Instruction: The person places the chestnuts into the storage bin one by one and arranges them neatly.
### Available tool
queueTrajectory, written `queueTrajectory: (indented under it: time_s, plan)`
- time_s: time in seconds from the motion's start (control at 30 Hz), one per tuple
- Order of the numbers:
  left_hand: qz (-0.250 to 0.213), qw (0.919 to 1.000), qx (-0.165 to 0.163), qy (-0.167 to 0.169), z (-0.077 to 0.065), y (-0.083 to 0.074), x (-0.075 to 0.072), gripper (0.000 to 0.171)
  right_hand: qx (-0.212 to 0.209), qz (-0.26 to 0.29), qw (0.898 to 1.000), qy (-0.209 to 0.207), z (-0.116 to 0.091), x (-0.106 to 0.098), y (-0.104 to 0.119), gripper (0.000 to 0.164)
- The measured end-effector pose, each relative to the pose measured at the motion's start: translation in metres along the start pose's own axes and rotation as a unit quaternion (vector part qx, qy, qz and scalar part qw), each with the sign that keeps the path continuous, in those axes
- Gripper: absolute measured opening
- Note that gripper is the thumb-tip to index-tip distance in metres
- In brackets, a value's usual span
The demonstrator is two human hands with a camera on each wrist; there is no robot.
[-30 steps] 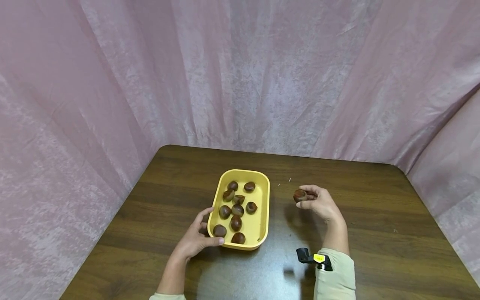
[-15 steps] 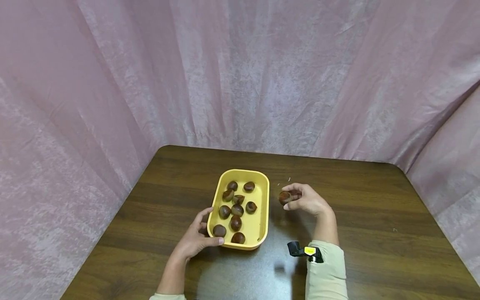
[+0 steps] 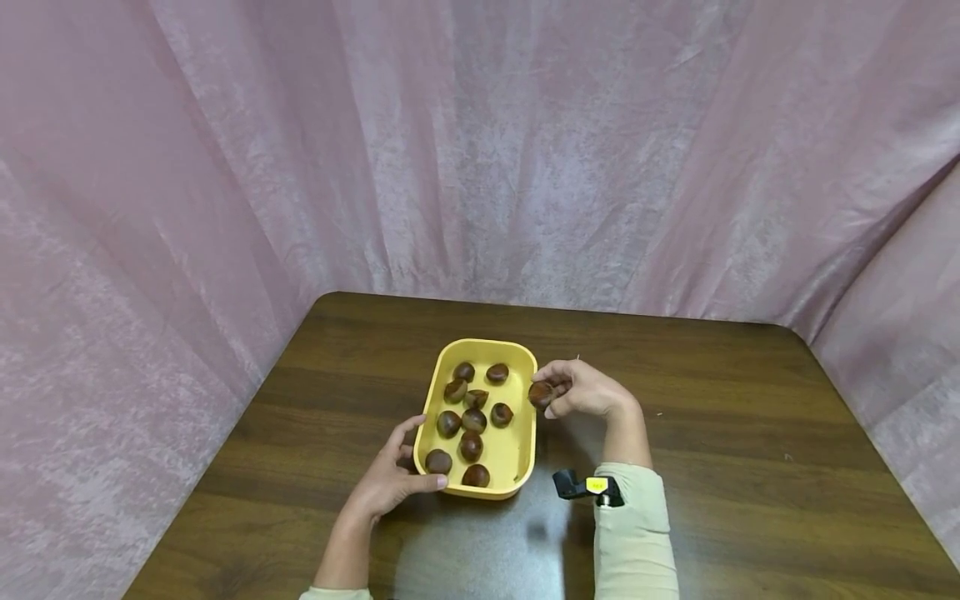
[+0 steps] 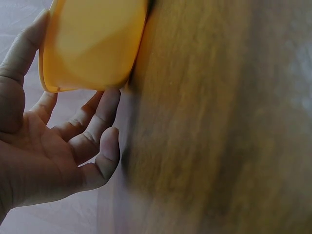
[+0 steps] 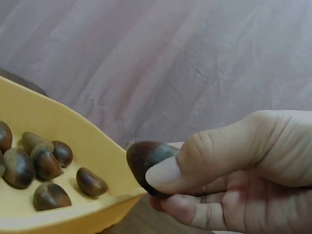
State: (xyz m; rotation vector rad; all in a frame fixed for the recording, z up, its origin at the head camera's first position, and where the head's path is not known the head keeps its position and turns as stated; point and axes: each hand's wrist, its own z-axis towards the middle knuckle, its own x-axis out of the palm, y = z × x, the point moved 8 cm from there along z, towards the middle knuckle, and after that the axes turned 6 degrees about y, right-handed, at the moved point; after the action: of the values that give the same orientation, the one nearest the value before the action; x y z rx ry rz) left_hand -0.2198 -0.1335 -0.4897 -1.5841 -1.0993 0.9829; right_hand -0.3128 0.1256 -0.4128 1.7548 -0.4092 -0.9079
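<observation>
A yellow rectangular tray (image 3: 528, 442) holds several brown chestnuts (image 3: 474, 421). My left hand (image 3: 386, 483) grips its near left corner, thumb over the rim and fingers along the outer side. Seen from the left wrist, the thumb and fingertips touch the tray wall (image 4: 92, 48), while the little finger stands apart from it. My right hand (image 3: 592, 392) pinches one chestnut (image 3: 541, 395) between thumb and fingers, right at the tray's right rim. In the right wrist view this chestnut (image 5: 146, 163) is dark and glossy, just beside the tray's corner.
The tray stands on a dark wooden table (image 3: 750, 433). Pink curtains (image 3: 525, 167) hang behind and at both sides of it. A small black mount with a yellow label (image 3: 597, 485) sits on the right sleeve. A few tiny pale scraps lie on the table.
My right hand has moved left with the chestnut, from well right of the tray to its right rim. My left hand and the tray have hardly moved.
</observation>
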Motion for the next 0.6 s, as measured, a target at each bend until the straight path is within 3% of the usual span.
queueTrajectory:
  time_s: [0.23,0.6]
  plan:
    - [-0.005,1.0,0.0,-0.001,0.0,-0.002,0.001,0.097,0.012,-0.028,0.999,0.022,0.015,0.007,0.005,0.052]
    - [-0.01,0.9999,0.009,0.006,-0.003,-0.004,0.001,0.095,0.074,-0.078,0.993,0.044,0.042,0.013,0.012,0.054]
